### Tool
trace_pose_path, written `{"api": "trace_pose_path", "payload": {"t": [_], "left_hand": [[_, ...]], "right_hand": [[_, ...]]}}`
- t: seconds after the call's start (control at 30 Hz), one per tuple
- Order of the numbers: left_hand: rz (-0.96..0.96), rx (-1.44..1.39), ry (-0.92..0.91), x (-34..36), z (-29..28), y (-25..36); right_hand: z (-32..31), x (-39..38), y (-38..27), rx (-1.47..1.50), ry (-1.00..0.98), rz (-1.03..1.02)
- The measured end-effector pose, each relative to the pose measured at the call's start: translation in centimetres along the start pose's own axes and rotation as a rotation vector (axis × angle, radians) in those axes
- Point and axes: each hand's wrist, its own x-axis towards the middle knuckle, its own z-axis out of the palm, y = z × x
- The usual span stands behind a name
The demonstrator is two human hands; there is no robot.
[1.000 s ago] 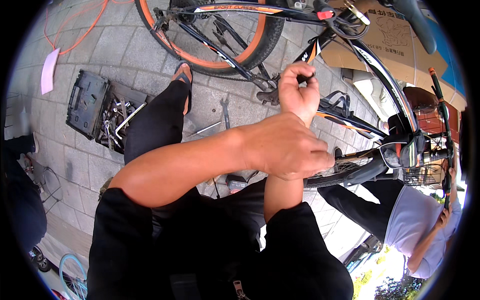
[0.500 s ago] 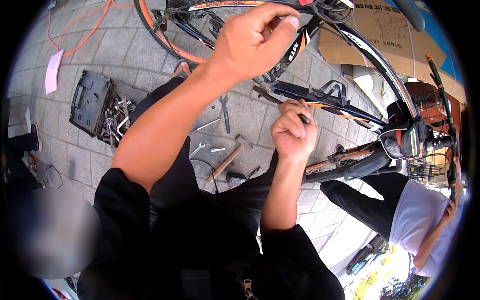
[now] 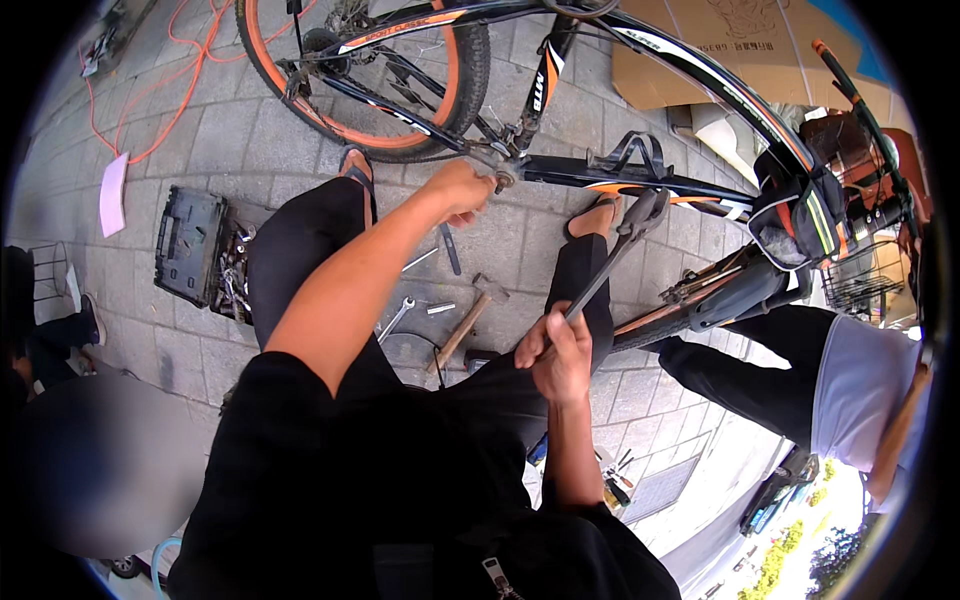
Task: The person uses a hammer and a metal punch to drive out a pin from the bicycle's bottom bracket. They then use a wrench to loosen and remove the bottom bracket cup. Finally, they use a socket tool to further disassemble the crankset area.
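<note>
A black, white and orange bicycle frame [image 3: 560, 172] lies across the upper view. At its bottom bracket [image 3: 504, 180], the bare axle end shows no crank on the near side. My left hand [image 3: 462, 192] is right beside that axle, fingers curled and touching there; whatever they pinch is hidden. Lower and to the right, my right hand [image 3: 560, 358] is closed round the handle of a long adjustable wrench [image 3: 610, 262]. The wrench's jaw end points up and right, overlapping the frame's down tube in view, apart from the bottom bracket.
On the paving between my legs lie a hammer [image 3: 468, 325], a combination spanner [image 3: 398, 318] and a socket [image 3: 440, 308]. An open black toolbox [image 3: 190, 245] stands left. A cardboard box [image 3: 690, 60] is at upper right, and another person [image 3: 865, 390] stands right.
My left hand has come down from above the frame to the bottom bracket. My right hand has drawn the wrench back from there, its jaw end now pointing right. The view has shifted slightly.
</note>
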Motion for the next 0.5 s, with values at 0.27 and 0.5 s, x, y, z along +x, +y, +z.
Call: {"api": "trace_pose_path", "payload": {"t": [0.27, 0.5], "left_hand": [[0.138, -0.222, 0.268, 5.6, 6.2, -4.4], [0.146, 0.078, 0.413, 7.2, 6.7, -4.0]], "right_hand": [[-5.7, 6.5, 2.5, -0.295, 0.074, -0.030], [-7.1, 6.1, 4.6, -0.391, 0.132, -0.056]]}}
